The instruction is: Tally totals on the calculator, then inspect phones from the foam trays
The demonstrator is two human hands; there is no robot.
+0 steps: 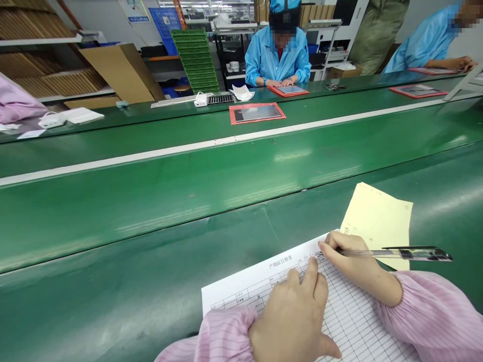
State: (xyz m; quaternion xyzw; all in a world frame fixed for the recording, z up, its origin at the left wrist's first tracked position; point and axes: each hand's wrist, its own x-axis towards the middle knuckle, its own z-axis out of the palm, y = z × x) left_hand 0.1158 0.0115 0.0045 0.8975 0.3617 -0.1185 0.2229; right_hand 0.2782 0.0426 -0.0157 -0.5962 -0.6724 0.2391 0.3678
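A white printed form (241, 289) with a grid of rows lies on the green table in front of me. My left hand (294, 317) rests on the form with fingers loosely curled, holding the sheet down. My right hand (354, 264) is closed on a clear pen (400, 253), whose tip touches the top of the form near its heading. A pale yellow sheet (381, 216) lies just beyond my right hand, partly under the pen. Both my sleeves are pink striped.
A green conveyor belt (188, 166) with a white strip runs across. A red tray holding a tablet (256, 113) sits on the far side. Opposite, a person in a blue coat handles another red tray (289, 90). Small white parts (51, 119) and cardboard boxes (116, 70) are at the left.
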